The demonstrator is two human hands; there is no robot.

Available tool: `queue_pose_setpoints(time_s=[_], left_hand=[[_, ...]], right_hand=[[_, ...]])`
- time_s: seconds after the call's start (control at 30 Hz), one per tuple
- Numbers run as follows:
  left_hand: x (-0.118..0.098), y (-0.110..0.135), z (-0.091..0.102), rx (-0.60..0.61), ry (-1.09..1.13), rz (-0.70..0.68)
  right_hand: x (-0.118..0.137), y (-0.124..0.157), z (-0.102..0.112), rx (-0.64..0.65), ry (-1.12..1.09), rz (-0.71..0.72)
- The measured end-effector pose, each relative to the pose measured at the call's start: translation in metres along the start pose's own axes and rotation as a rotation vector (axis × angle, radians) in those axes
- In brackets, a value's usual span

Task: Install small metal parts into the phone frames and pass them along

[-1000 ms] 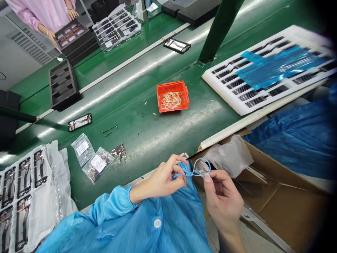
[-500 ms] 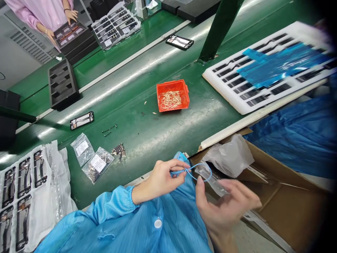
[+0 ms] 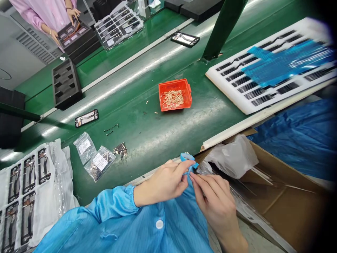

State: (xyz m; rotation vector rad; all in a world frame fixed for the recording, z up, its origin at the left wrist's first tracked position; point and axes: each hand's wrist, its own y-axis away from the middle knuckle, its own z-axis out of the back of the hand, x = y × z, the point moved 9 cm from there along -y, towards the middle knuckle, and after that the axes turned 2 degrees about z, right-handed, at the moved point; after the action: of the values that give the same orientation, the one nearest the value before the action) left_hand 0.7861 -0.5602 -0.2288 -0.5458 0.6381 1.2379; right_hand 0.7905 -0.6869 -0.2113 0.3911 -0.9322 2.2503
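A blue anti-static wrist strap (image 3: 186, 157) with a looped band shows at the bench's front edge. My left hand (image 3: 165, 179) pinches it between thumb and fingers, which hide part of it. Close against those fingertips, my right hand (image 3: 217, 200) is closed in a pinch at the lower end of the strap. What exactly lies between the right fingertips is too small to tell. Both hands are above my blue smock, just in front of the green bench (image 3: 147, 140).
A red bin (image 3: 189, 102) of thin pale pieces stands mid-bench. Left are small-part bags (image 3: 100, 163), phone frames (image 3: 86, 118) and a frame tray (image 3: 56, 175). At right lie a white foam tray (image 3: 229, 95) and an open carton (image 3: 292, 203). Across the bench, a person in pink (image 3: 50, 14) handles a black tray.
My right hand has moved left from an open, spread pose and closed at the strap beside my left fingers. The thin blue cord loop between the hands no longer shows.
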Motion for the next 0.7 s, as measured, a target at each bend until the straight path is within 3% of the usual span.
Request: queue_pose_setpoints(time_s=[0.13, 0.33, 0.43, 0.6, 0.7], left_hand=[[-0.004, -0.003, 0.005, -0.041, 0.105, -0.005], [0.02, -0.004, 0.003, -0.152, 0.511, 0.315], [0.023, -0.003, 0.004, -0.198, 0.553, 0.338], [0.021, -0.007, -0.001, -0.108, 0.626, 0.274], [0.029, -0.008, -0.015, -0.028, 0.925, 0.404]], right_hand=[[-0.003, -0.002, 0.005, -0.085, -0.093, -0.058], [-0.028, 0.01, 0.002, -0.304, -0.366, -0.368], [-0.037, 0.018, -0.008, -0.356, -0.545, -0.487], [-0.05, 0.035, -0.026, -0.388, -0.736, -0.644], [-0.056, 0.05, -0.046, -0.378, -0.899, -0.792]])
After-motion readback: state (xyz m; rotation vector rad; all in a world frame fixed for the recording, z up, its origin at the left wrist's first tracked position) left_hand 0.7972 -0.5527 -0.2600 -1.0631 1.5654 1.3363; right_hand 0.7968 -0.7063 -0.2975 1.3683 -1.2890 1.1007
